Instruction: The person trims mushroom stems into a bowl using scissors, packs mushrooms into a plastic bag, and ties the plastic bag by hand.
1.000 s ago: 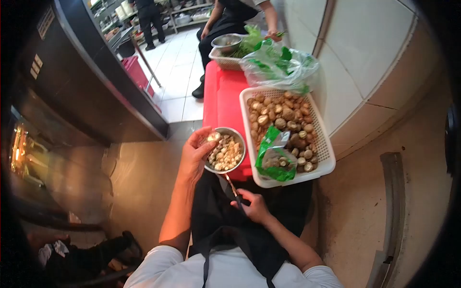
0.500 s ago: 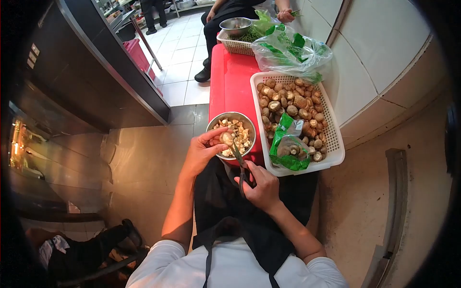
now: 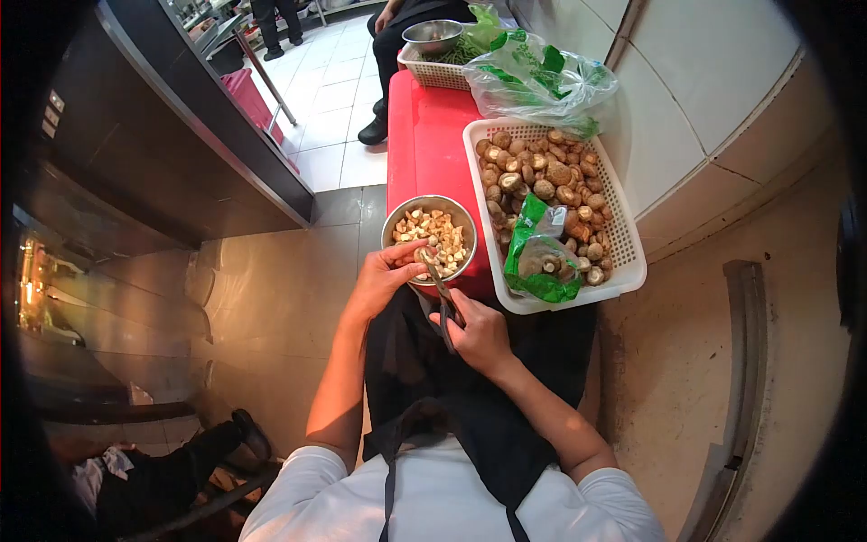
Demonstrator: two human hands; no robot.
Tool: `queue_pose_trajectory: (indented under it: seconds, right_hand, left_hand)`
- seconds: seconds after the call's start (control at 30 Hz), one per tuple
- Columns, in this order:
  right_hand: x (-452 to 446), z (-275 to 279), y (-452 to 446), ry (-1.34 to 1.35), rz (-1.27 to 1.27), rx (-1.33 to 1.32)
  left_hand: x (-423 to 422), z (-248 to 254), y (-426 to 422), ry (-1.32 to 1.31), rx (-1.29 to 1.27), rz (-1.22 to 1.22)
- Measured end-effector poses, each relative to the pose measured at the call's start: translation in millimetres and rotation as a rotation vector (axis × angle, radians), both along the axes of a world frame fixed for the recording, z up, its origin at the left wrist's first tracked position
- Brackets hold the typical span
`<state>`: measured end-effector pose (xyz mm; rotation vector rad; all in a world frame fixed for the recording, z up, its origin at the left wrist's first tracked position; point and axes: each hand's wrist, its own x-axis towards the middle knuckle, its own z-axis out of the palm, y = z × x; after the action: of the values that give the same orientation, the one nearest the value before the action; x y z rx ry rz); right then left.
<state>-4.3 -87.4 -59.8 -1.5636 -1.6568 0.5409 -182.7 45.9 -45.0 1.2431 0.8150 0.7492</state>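
A mushroom [image 3: 423, 256] is pinched in my left hand [image 3: 386, 273], over the near left part of a steel bowl [image 3: 465, 217]. My right hand [image 3: 479, 332] grips a pair of scissors [image 3: 444, 305], whose blades point up and left to the mushroom. Cut mushroom pieces [image 3: 432, 226] fill much of the bowl's bottom. The bowl stands at the near end of a red surface [image 3: 429, 135]. To its right, a white perforated basket [image 3: 634, 257] holds many whole brown mushrooms [image 3: 542, 176] and a green and clear plastic bag [image 3: 549, 269] with mushrooms inside.
Farther back sit a clear plastic bag of greens [image 3: 542, 81] and a second basket [image 3: 432, 72] with green stalks and a small metal bowl [image 3: 432, 36]. Another person's leg [image 3: 388, 72] is beside them. A tiled wall [image 3: 668, 108] runs along the right.
The scissor blades have moved in closer to the mushroom, and my right hand has shifted slightly left. The view has tilted a little, so things at the back sit higher.
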Motion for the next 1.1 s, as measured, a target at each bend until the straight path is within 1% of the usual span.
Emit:
queue_pose_trajectory:
  seconds: [0.1, 0.2, 0.3, 0.4, 0.43, 0.47, 0.53, 0.6, 0.63, 0.67, 0.7, 0.73, 0.83, 0.87, 0.9, 0.97, 1.0, 1.03, 1.1]
  right_hand:
    - [-2, -4, 8, 0.141, 0.024, 0.029]
    - [-3, 3, 15, 0.285, 0.020, -0.090]
    - [1, -17, 21, 0.727, 0.018, -0.407]
    - [7, -18, 13, 0.978, -0.030, -0.496]
    - [8, -18, 8, 0.986, -0.015, -0.492]
    - [8, -19, 1, 0.994, 0.001, -0.488]
    - [10, -23, -13, 0.969, 0.051, -0.494]
    - [9, -34, -26, 0.907, 0.119, -0.509]
    - [9, -40, -31, 0.869, 0.160, -0.513]
    - [9, -48, -35, 0.790, 0.190, -0.466]
    - [10, -57, -36, 0.708, 0.222, -0.412]
    - [11, -62, -35, 0.630, 0.248, -0.359]
    - [19, -58, -35, 0.562, 0.262, -0.256]
    - [26, -64, -37, 0.474, 0.242, -0.285]
    - [31, -72, -34, 0.512, 0.230, -0.253]
    - [30, -89, -40, 0.625, 0.189, -0.229]
    - [32, -71, -38, 0.614, 0.214, -0.251]
    - [39, -50, -35, 0.599, 0.234, -0.271]
    - [41, -36, -36, 0.497, 0.185, -0.317]
  left_hand:
    - [0, -8, 5, 0.029, -0.004, 0.032]
    - [1, -12, 7, 0.068, 0.023, 0.065]
    - [3, -15, 9, 0.125, 0.110, 0.150]
    - [5, -12, 17, 0.201, 0.205, 0.237]
    - [9, -5, 19, 0.230, 0.231, 0.262]
    - [15, 4, 21, 0.179, 0.213, 0.252]
    - [41, 38, 25, 0.241, 0.324, 0.210]
    - [74, 51, 41, 0.268, 0.471, 0.152]
    - [99, 73, 43, 0.180, 0.439, 0.082]
    - [128, 59, 63, 0.039, 0.420, 0.093]
    - [156, 66, 70, -0.082, 0.418, 0.113]
    - [176, 92, 66, 0.053, 0.718, 0.251]
    - [205, 131, 55, 0.239, 1.234, 0.353]
    - [203, 145, 43, 0.151, 1.243, 0.192]
    - [199, 155, 32, 0.235, 1.198, 0.038]
    - [186, 157, 6, 0.417, 1.044, -0.298]
    - [178, 170, -10, 0.560, 0.957, -0.463]
    - [169, 155, -17, 0.592, 1.001, -0.526]
    - [163, 134, -23, 0.625, 1.147, -0.621]
